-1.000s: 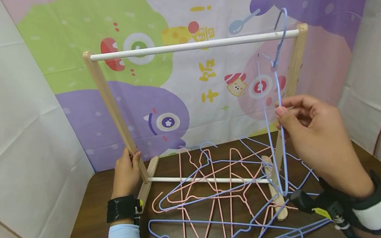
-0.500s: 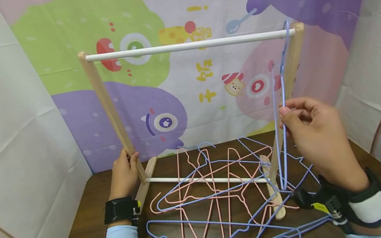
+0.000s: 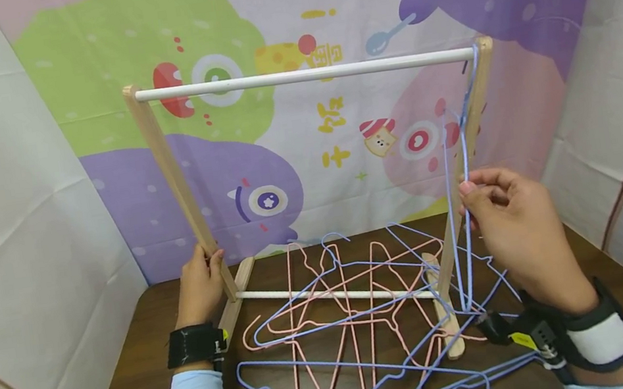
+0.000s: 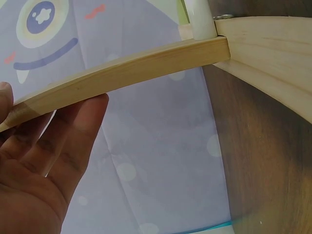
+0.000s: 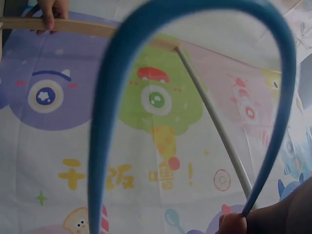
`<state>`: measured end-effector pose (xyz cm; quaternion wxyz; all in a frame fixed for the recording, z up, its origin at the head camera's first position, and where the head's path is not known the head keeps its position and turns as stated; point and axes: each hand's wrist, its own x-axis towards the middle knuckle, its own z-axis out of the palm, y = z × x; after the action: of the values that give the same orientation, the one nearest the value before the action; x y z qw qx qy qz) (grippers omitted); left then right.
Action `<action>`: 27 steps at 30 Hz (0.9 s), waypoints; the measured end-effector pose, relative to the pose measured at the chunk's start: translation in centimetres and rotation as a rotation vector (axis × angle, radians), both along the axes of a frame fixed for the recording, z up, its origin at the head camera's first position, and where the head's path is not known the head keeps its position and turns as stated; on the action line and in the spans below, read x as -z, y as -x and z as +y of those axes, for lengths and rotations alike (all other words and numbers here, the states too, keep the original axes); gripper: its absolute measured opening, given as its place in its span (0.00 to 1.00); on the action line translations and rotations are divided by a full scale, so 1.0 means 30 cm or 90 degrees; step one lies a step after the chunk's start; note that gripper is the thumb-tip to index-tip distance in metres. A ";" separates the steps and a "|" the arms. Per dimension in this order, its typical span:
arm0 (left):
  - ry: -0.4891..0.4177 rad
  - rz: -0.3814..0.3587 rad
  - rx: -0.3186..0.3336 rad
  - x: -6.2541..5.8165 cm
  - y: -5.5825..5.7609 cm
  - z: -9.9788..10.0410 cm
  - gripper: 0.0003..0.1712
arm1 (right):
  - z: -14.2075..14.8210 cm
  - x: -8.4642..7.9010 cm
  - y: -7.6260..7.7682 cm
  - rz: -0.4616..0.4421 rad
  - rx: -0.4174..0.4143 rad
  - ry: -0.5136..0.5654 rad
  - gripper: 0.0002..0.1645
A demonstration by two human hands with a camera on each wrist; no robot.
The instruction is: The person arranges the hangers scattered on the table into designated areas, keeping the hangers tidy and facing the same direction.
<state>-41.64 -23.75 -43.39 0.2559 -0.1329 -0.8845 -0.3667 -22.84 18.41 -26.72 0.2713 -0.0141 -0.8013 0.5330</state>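
Note:
A blue wire clothes hanger (image 3: 464, 150) is seen nearly edge-on at the right end of a small clothes rack. My right hand (image 3: 511, 219) pinches one side of it between thumb and fingers. Its hook reaches the white top rod (image 3: 301, 76), right beside the right wooden post (image 3: 475, 108). Low on the left wooden post (image 3: 169, 168), my left hand (image 3: 199, 287) grips the wood, thumb on one side and fingers on the other. In the right wrist view the hanger's bend (image 5: 100, 122) looms large, with part of my right hand (image 5: 273, 212) at its lower end.
Several pink hangers (image 3: 355, 348) and blue hangers (image 3: 335, 365) lie crossed on the dark table (image 3: 127, 373), around and under the rack's lower white rod (image 3: 355, 293). A cartoon-printed cloth (image 3: 253, 116) hangs close behind the rack, with white walls at both sides.
My right hand has lowered the blue hanger and moved it slightly toward the right post. Its hook has come down from above the top rod to the rod. My left hand keeps its grip.

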 end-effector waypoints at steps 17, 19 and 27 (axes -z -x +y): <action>-0.001 0.003 0.000 0.005 0.010 0.000 0.18 | 0.041 0.038 -0.013 0.006 0.043 -0.061 0.16; -0.001 0.001 0.000 0.006 0.009 -0.001 0.18 | 0.043 0.047 -0.015 0.001 0.041 -0.068 0.17; -0.011 -0.008 0.010 0.004 0.007 -0.001 0.18 | 0.053 0.094 -0.026 -0.011 0.035 -0.056 0.17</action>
<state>-41.86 -23.79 -43.50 0.2485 -0.1355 -0.8819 -0.3770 -22.06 20.01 -29.53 0.2796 -0.0287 -0.8254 0.4896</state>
